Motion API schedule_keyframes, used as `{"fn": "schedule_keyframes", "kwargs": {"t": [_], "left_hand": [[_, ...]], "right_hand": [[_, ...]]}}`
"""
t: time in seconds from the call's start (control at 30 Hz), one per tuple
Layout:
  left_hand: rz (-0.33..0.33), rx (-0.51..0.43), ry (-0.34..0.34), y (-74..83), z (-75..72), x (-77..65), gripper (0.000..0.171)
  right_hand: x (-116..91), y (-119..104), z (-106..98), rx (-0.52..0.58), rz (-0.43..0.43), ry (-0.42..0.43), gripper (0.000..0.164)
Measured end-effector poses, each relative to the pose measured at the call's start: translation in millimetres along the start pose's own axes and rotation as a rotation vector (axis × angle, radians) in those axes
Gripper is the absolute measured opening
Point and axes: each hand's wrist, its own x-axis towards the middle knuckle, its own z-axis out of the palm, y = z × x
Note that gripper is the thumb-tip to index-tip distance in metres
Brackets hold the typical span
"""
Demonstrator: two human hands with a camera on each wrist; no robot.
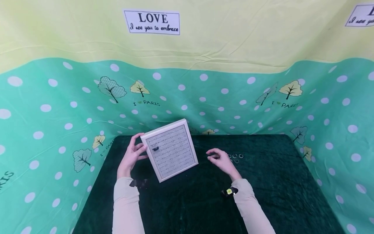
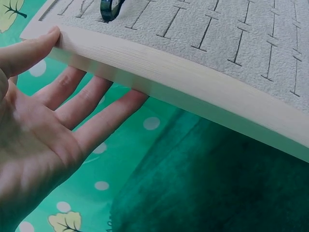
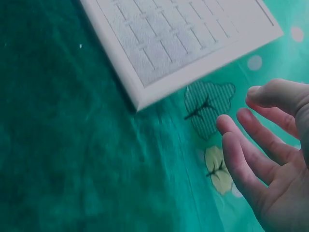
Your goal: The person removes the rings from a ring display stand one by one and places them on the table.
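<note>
A white-framed ring display tray with a grey slotted pad stands tilted on the dark green cloth. My left hand grips its upper left edge. In the left wrist view the thumb lies on the front of the frame and the fingers reach underneath. One dark ring sits in a slot near that edge. To the right of the tray my right hand hovers with loosely bent fingers; the right wrist view shows nothing between them. Several silver rings lie just beyond it, some partly hidden behind the hand.
Dark green velvety cloth covers the table. A green dotted curtain with tree prints rises behind and along both sides. Black straps with small devices are worn at the wrists.
</note>
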Motion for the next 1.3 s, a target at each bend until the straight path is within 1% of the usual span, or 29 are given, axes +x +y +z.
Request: {"fn": "schedule_keyframes", "kwargs": {"t": [0.1, 0.27, 0.4, 0.57, 0.73, 0.97, 1.13, 1.2, 1.3], "left_hand": [[-0.008, -0.016, -0.008, 4.1, 0.6, -1.3, 0.058], [-0.018, -0.03, -0.009, 19.4, 4.1, -7.5, 0.056], [-0.022, -0.027, -0.011, 27.8, 6.7, -10.8, 0.055], [-0.015, -0.036, -0.015, 28.3, 6.7, -11.1, 0.055], [-0.007, -0.042, -0.013, 26.8, 6.0, -10.7, 0.056], [0.002, -0.024, -0.018, 28.9, 6.6, -11.7, 0.057], [-0.006, -0.03, -0.016, 29.8, 6.7, -11.9, 0.057], [-0.007, -0.029, -0.016, 29.8, 6.8, -11.9, 0.057], [-0.006, -0.026, -0.018, 30.2, 6.9, -12.2, 0.057]], "right_hand": [[5, -6, 8, -0.012, -0.012, -0.002, 0.019], [13, -19, 17, -0.036, -0.036, -0.022, 0.019], [19, -26, 23, -0.047, -0.023, -0.036, 0.019], [28, -33, 30, -0.035, -0.025, -0.052, 0.02], [33, -43, 39, -0.004, -0.029, -0.101, 0.022], [39, -52, 55, -0.004, -0.039, -0.157, 0.022], [44, -62, 67, 0.0, -0.077, -0.181, 0.023], [42, -76, 69, 0.006, -0.096, -0.195, 0.023], [43, -82, 75, 0.022, -0.133, -0.198, 0.023]]}}
